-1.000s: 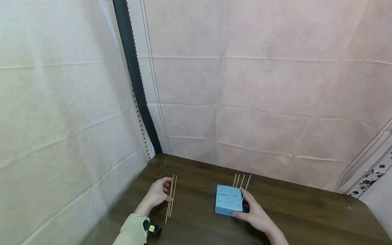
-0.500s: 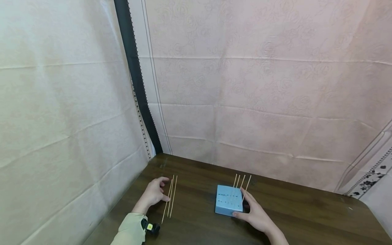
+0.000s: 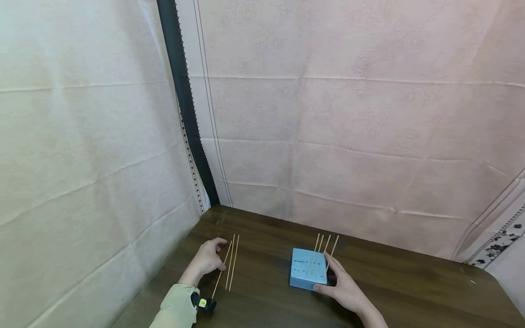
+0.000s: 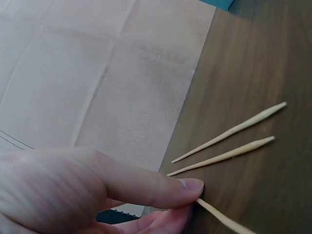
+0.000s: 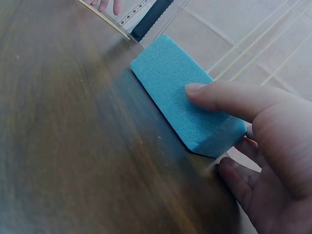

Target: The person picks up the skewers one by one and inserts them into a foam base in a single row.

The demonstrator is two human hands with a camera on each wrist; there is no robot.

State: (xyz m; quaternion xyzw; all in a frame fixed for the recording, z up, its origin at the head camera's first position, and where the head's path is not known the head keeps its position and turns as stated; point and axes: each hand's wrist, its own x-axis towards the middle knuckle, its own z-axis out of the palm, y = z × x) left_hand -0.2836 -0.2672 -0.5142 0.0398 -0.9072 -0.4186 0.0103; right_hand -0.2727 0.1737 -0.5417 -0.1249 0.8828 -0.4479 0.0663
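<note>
My left hand (image 3: pixel 205 258), at the left of the table, pinches a thin bamboo skewer (image 4: pixel 222 218) between thumb and fingers. That skewer slants, its near end pointing toward the wrist. Just right of it, two more skewers (image 4: pixel 229 132) lie nearly side by side on the wood. My right hand (image 3: pixel 342 287) grips a blue foam block (image 3: pixel 301 269) by its right end, thumb on the front face and fingers round the side and back. Several skewers (image 3: pixel 333 248) stand up from the block's right part, and small dark holes dot its top.
The dark wooden table (image 3: pixel 262 291) reaches back to a pale patterned cloth (image 3: pixel 348 136) hung as a wall. Another cloth (image 3: pixel 102 159) closes off the left side. A black device (image 3: pixel 206 304) is strapped to the left wrist.
The left hand has shifted slightly left. Its skewer has swung, near end leftward, away from the other two skewers. The right hand keeps holding the block in place.
</note>
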